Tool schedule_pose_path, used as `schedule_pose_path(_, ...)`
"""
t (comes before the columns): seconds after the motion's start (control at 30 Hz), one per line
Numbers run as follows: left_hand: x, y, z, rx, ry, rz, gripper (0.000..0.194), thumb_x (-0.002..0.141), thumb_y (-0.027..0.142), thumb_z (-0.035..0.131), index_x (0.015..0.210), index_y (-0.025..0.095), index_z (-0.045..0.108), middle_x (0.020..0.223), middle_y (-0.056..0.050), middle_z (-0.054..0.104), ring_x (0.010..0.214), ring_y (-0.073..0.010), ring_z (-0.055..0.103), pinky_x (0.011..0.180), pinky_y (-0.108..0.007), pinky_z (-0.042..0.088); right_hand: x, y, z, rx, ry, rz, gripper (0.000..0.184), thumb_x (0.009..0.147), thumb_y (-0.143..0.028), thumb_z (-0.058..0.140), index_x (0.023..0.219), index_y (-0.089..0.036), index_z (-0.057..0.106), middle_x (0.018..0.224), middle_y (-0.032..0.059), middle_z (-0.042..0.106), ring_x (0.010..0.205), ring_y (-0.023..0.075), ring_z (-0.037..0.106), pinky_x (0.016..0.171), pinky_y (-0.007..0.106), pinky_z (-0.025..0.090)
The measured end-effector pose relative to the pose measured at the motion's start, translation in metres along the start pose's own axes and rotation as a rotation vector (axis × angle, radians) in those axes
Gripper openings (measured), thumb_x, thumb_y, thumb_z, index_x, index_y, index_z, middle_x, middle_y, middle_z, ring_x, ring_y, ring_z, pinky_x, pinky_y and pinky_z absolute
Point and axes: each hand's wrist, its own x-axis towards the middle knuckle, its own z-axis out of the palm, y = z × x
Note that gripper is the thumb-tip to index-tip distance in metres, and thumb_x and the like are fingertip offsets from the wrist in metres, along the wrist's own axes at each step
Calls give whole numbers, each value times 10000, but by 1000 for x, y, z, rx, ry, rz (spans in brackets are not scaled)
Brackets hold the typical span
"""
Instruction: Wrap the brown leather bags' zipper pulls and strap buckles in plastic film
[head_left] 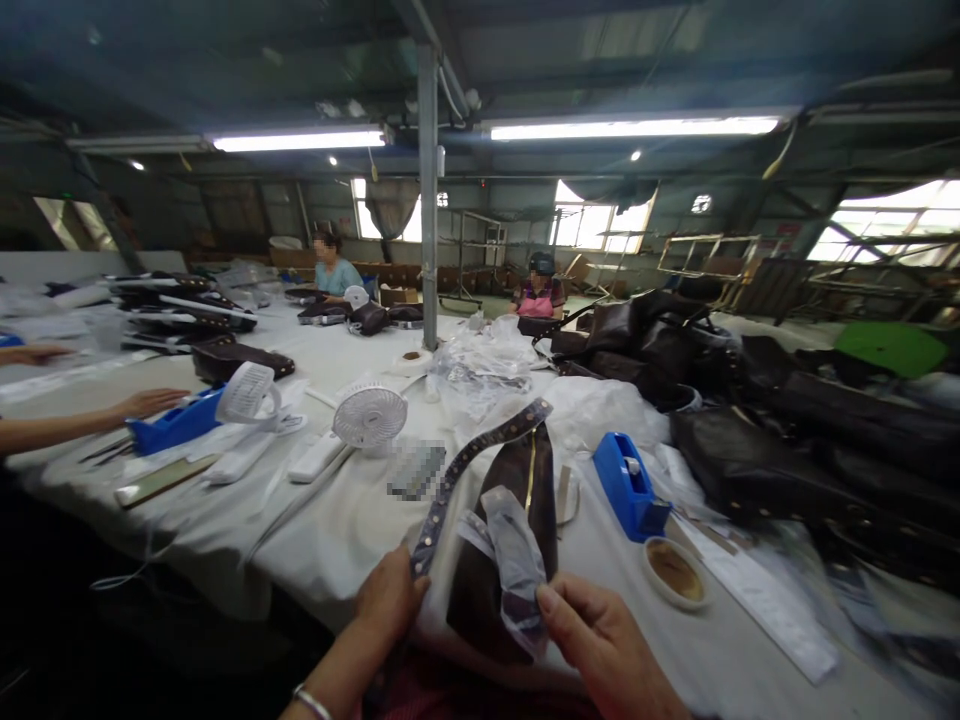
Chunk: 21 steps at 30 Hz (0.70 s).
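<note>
A dark brown bag (487, 560) with a gold zip stands on the white table (337, 520) right in front of me. My left hand (390, 600) is closed on the lower end of its studded strap (480, 450), which runs up and to the right. My right hand (592, 640) pinches a crumpled piece of clear plastic wrap (517, 560) that lies against the bag's front.
A blue tape dispenser (630, 485) and a small round dish (675, 572) sit to the right. A small white fan (369, 417) stands ahead on the left. Dark bags (787, 430) are piled at right. A co-worker's hand (146, 403) rests at left; two people sit far off.
</note>
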Motion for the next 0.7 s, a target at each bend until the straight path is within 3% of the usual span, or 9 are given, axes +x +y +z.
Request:
schedule_pose_path(0.13, 9, 1, -7, -108, -17, 39, 37, 764, 200, 633, 788, 172, 627, 879, -132, 712, 903, -347, 678, 799, -432, 479, 0, 15, 2, 22, 49, -44, 574, 851, -711, 516, 657, -173, 566, 599, -12, 480, 588, 133, 424, 562, 247, 336)
schedule_pose_path(0.2, 10, 3, -19, -181, -25, 67, 62, 766, 191, 630, 709, 175, 610, 776, -101, 700, 831, -317, 681, 778, -420, 499, 2, 25, 0, 15, 79, -63, 597, 840, -736, 500, 665, -170, 576, 604, -8, 486, 596, 138, 434, 565, 252, 333)
schedule_pose_path(0.27, 9, 8, -42, -266, -50, 94, 147, 827, 269, 606, 725, 164, 626, 716, -78, 695, 739, -273, 685, 705, -384, 534, 3, 31, -4, 2, 110, -76, 608, 835, -746, 495, 673, -167, 585, 618, -5, 486, 615, 142, 439, 576, 258, 332)
schedule_pose_path(0.33, 4, 19, -77, -467, -83, 104, 284, 887, 411, 569, 835, 149, 664, 722, -64, 707, 643, -213, 680, 590, -315, 552, 2, 31, -10, 3, 114, -81, 595, 844, -734, 499, 686, -166, 583, 624, -11, 467, 617, 139, 422, 576, 259, 326)
schedule_pose_path(0.4, -6, 37, -122, -1026, -72, 50, 309, 753, 378, 765, 929, 133, 695, 835, -74, 735, 649, -165, 681, 555, -239, 557, 1, 23, -17, 24, 128, -92, 561, 866, -702, 508, 692, -171, 564, 616, -26, 429, 598, 128, 389, 559, 253, 313)
schedule_pose_path(0.43, -14, 49, -145, -1229, -8, 40, 326, 680, 310, 829, 925, 139, 698, 852, -60, 740, 627, -139, 671, 536, -209, 556, -1, 17, -20, 46, 150, -102, 540, 878, -682, 512, 696, -175, 555, 610, -34, 410, 585, 122, 369, 548, 249, 307)
schedule_pose_path(0.53, -45, 86, -198, -1557, 237, 123, 373, 627, 239, 859, 958, 165, 703, 784, -3, 740, 535, -110, 642, 502, -197, 582, -4, -7, -26, 131, 229, -180, 488, 912, -622, 516, 703, -181, 546, 610, -44, 387, 567, 114, 343, 530, 240, 303)
schedule_pose_path(0.6, -66, 109, -213, -1615, 324, 175, 445, 582, 295, 908, 960, 172, 709, 768, 10, 745, 563, -124, 670, 511, -197, 598, -6, -28, -25, 150, 217, -280, 449, 937, -570, 508, 731, -177, 575, 645, -29, 430, 592, 121, 389, 553, 240, 341)
schedule_pose_path(0.7, -87, 138, -211, -1593, 254, 261, 473, 556, 334, 944, 919, 160, 696, 801, -11, 766, 592, -135, 696, 515, -189, 596, -4, -61, -18, 86, 132, -467, 348, 940, -494, 529, 924, -171, 659, 824, 36, 586, 734, 164, 531, 672, 268, 443)
